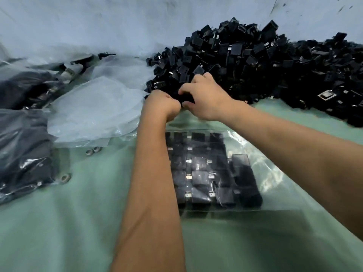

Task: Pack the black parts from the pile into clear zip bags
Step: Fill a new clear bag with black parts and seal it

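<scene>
A big pile of black parts [255, 61] fills the far right of the green table. Both hands meet at its near left edge. My left hand [161, 105] is curled into a fist around black parts. My right hand [206, 97] has bent fingers gripping black parts [186, 98] between the two hands. Below the hands lies a clear zip bag [265, 173] flat on the table, with rows of black parts [206, 169] lined up inside it.
Empty clear bags [98, 108] lie heaped at centre left. Filled bags of dark parts [23, 154] sit along the left edge. Small metal rings [65, 177] lie on the green table [78, 222]. A pale wall stands behind.
</scene>
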Action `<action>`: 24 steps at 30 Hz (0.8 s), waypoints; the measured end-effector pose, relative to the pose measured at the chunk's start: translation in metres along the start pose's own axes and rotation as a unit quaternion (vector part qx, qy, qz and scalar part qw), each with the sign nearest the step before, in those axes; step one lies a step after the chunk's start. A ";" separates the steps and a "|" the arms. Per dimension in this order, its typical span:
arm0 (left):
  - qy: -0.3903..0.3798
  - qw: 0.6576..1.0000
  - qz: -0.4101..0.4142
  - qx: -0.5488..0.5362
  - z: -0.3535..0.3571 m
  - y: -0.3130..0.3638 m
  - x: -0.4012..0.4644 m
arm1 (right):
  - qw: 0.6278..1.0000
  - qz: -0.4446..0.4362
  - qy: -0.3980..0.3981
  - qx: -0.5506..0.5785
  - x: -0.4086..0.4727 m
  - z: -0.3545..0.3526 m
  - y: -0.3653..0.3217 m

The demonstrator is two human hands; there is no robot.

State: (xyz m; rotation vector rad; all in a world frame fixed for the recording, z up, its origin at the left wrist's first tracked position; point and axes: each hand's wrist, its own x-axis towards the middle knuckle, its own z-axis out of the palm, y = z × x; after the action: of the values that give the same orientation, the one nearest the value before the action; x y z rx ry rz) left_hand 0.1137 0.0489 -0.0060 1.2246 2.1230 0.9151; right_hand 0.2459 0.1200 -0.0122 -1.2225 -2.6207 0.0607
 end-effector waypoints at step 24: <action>-0.087 0.974 0.166 -0.126 0.030 0.034 -0.026 | 0.996 0.008 -0.085 -0.038 -0.071 -0.023 0.110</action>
State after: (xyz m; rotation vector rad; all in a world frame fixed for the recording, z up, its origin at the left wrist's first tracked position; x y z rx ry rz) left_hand 0.1652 0.0470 0.0032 1.4893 1.6355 1.1334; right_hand 0.3775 0.1362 -0.0201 -1.3177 -2.7824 0.0710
